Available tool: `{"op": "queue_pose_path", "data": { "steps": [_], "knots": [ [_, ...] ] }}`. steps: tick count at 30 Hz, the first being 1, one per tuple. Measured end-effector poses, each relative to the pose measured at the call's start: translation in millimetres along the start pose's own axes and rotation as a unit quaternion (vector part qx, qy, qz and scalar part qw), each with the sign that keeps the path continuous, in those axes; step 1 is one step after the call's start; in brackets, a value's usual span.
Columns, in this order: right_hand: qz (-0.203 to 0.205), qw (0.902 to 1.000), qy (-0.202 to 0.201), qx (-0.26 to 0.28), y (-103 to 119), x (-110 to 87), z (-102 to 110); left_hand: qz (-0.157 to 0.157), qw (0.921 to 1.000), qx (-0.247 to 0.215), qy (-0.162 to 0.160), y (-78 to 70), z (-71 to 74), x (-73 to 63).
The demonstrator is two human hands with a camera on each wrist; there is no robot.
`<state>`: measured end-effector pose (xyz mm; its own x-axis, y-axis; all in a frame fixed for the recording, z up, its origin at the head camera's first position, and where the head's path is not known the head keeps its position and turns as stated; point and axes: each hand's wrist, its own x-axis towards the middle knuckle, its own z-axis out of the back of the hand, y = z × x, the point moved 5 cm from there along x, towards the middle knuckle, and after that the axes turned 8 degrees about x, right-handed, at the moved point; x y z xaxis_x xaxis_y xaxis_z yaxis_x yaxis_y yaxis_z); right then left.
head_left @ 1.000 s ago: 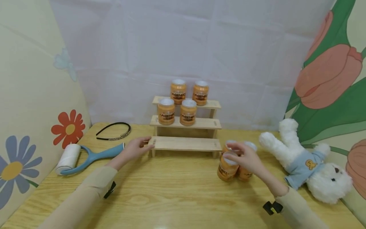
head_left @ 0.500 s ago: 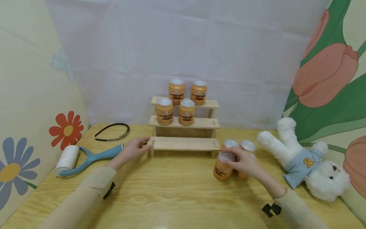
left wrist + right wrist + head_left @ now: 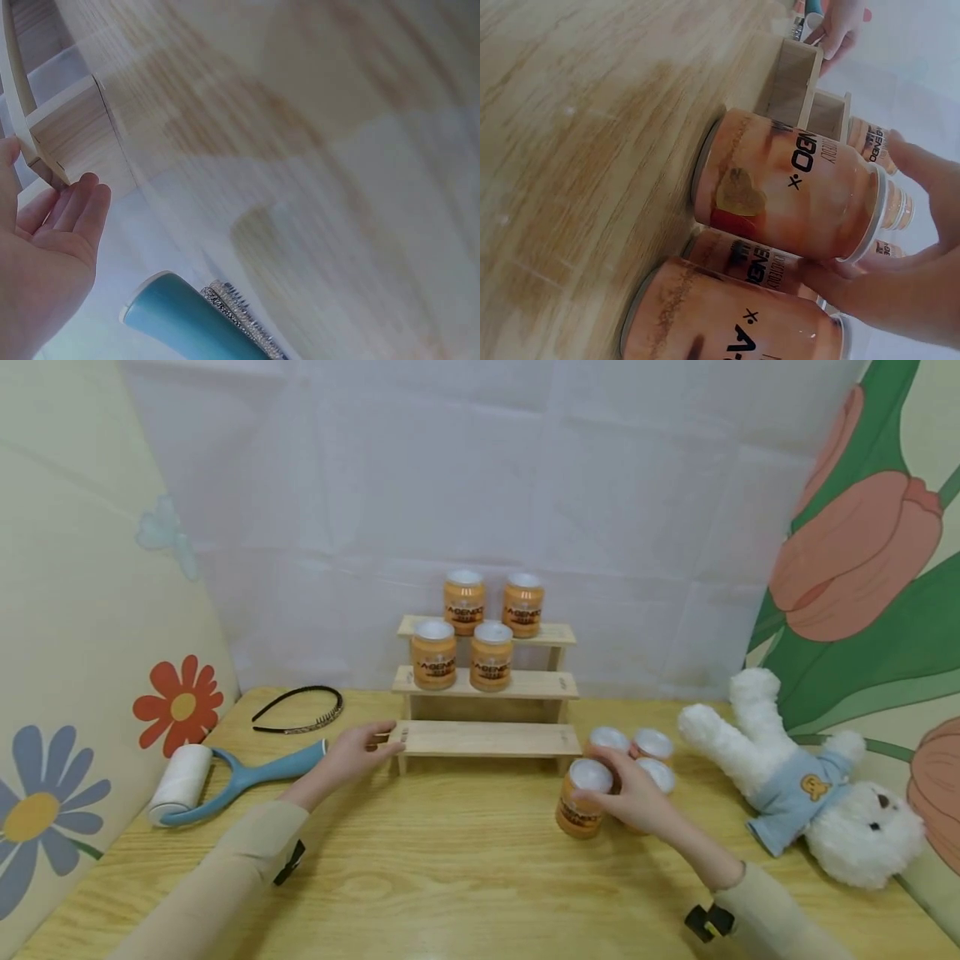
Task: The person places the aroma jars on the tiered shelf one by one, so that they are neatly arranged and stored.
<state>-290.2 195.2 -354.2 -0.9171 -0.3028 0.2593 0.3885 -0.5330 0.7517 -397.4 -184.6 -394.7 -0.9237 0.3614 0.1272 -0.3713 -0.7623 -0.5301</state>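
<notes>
My left hand (image 3: 352, 756) holds the left end of a three-step wooden stand's lowest shelf (image 3: 487, 739); the thumb and fingers (image 3: 75, 210) lie at the shelf's end in the left wrist view. My right hand (image 3: 641, 793) grips an orange can (image 3: 581, 806) with a pale lid near its top, thumb and fingers on either side. In the right wrist view this printed can (image 3: 780, 187) stands beside other orange cans (image 3: 735, 322). Behind and right of it in the head view are more cans (image 3: 652, 745), partly hidden by my hand.
Two cans (image 3: 491, 658) stand on the middle shelf and two (image 3: 522, 607) on the top one. A blue-handled lint roller (image 3: 247, 777) and a black headband (image 3: 300, 710) lie left. A white plush toy (image 3: 802, 785) in a blue shirt lies right.
My right hand has come down around the front can, which now stands slightly left of and apart from the other cans. My left hand has stayed at the shelf end.
</notes>
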Motion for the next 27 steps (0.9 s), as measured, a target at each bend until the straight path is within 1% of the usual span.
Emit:
{"op": "queue_pose_path", "data": {
  "steps": [3, 5, 7, 10, 14, 16, 17, 20, 22, 27],
  "knots": [
    [-0.035, 0.9993, 0.011, 0.011, -4.1, -0.8, -0.9, -0.001, 1.0, -0.001, 0.001, -0.2, -0.4, -0.6],
    [-0.05, 0.9986, 0.01, 0.011, -5.9, -1.2, -0.4, -0.001, 1.0, 0.0, 0.001, -0.4, -0.6, -1.1],
    [-0.054, 0.9984, 0.011, 0.006, -7.1, -1.4, 0.0, -0.001, 1.0, 0.001, 0.0, -0.8, -0.7, -1.7],
    [-0.051, 0.9984, 0.024, -0.001, -8.5, -1.9, -0.7, 0.0, 1.0, 0.002, 0.0, -0.9, -0.8, -2.4],
    [-0.052, 0.9963, 0.057, 0.038, -10.0, -3.2, -4.1, 0.006, 1.0, 0.0, 0.0, -0.7, 0.1, -3.5],
    [-0.061, 0.9941, 0.064, 0.062, -10.3, -4.3, -5.7, 0.008, 1.0, -0.002, 0.001, -1.1, 0.7, -3.6],
    [-0.069, 0.993, 0.064, 0.071, -10.5, -5.0, -6.3, 0.009, 0.9999, -0.003, 0.002, -1.2, 1.0, -3.7],
    [-0.094, 0.9916, 0.05, 0.073, -11.2, -6.6, -7.9, 0.008, 1.0, -0.004, 0.003, -1.9, 1.6, -3.1],
    [-0.11, 0.9915, 0.037, 0.059, -12.3, -7.4, -8.5, 0.007, 1.0, -0.003, 0.002, -1.9, 1.6, -2.5],
    [-0.121, 0.9915, 0.02, 0.043, -13.9, -7.8, -8.9, 0.005, 1.0, 0.0, 0.001, -1.3, 1.0, -1.3]
  ]
}}
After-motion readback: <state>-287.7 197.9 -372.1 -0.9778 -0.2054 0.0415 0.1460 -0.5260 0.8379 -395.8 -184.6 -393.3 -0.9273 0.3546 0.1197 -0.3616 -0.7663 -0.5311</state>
